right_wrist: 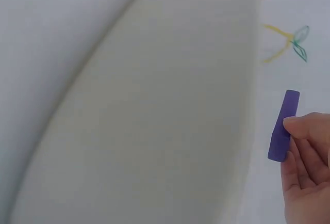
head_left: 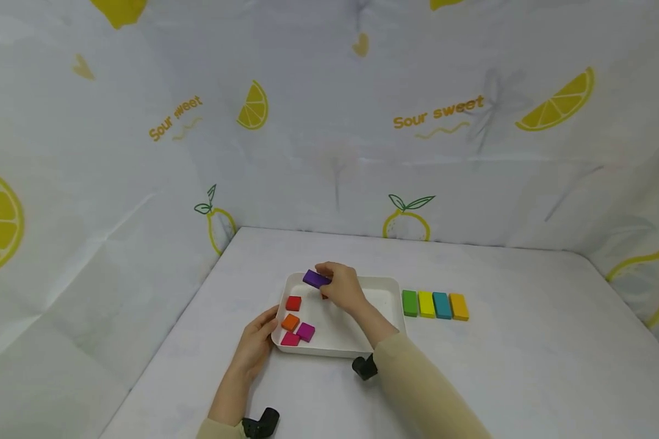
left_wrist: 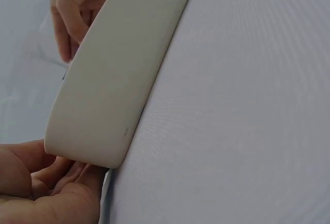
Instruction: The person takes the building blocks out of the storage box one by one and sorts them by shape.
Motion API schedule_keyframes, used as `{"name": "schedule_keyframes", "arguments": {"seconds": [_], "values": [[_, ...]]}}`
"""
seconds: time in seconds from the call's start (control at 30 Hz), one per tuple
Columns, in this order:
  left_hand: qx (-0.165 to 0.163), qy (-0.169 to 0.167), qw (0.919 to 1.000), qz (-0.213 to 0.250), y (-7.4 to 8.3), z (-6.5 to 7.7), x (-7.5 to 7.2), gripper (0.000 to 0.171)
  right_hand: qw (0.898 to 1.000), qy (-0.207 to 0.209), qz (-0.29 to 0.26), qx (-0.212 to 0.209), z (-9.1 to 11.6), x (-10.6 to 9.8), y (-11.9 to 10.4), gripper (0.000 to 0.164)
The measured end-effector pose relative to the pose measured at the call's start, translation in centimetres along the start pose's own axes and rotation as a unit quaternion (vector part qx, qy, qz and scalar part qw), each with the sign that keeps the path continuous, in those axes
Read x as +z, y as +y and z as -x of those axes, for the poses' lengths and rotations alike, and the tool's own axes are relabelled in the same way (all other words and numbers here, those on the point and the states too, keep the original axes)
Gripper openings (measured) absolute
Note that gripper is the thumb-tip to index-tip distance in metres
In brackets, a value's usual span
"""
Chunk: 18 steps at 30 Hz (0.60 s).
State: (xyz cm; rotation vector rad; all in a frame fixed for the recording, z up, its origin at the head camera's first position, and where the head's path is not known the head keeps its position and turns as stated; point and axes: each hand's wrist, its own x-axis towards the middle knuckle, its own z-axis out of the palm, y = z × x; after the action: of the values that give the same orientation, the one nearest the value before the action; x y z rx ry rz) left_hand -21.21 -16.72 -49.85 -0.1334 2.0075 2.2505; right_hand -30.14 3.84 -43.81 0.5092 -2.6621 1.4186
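My right hand [head_left: 340,285] pinches a purple block [head_left: 315,278] between thumb and fingers, over the far left part of a white tray [head_left: 357,352]. In the right wrist view the purple block [right_wrist: 282,131] stands nearly upright in the fingers. My left hand [head_left: 255,341] grips the tray at its left side; in the left wrist view the thumb is at the rim and fingers curl against the outer wall. In the tray's left part lie a red block [head_left: 293,303], an orange block [head_left: 290,322], a magenta block [head_left: 306,331] and a pink block [head_left: 290,339]. Another red piece [head_left: 324,297] is mostly hidden by my right hand.
Right of the tray, a green block [head_left: 410,303], a yellow block [head_left: 426,304], a blue block [head_left: 442,305] and a yellow-orange block [head_left: 459,306] lie in a row on the white table [head_left: 538,353]. A lemon-printed sheet [head_left: 329,134] hangs behind and beside the table.
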Motion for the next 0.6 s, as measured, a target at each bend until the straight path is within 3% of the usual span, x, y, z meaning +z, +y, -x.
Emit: {"name": "schedule_keyframes", "arguments": {"seconds": [0.37,0.6], "values": [[-0.008,-0.003,1.0000,0.003,-0.2,-0.1,0.2,0.048,0.994,0.100,0.004,0.041,2.4,-9.0,2.9,0.044],[-0.013,0.000,0.9999,-0.003,0.1,-0.3,-0.2,0.047,0.986,0.134,0.024,0.092,3.9,-13.0,4.8,0.043]]}}
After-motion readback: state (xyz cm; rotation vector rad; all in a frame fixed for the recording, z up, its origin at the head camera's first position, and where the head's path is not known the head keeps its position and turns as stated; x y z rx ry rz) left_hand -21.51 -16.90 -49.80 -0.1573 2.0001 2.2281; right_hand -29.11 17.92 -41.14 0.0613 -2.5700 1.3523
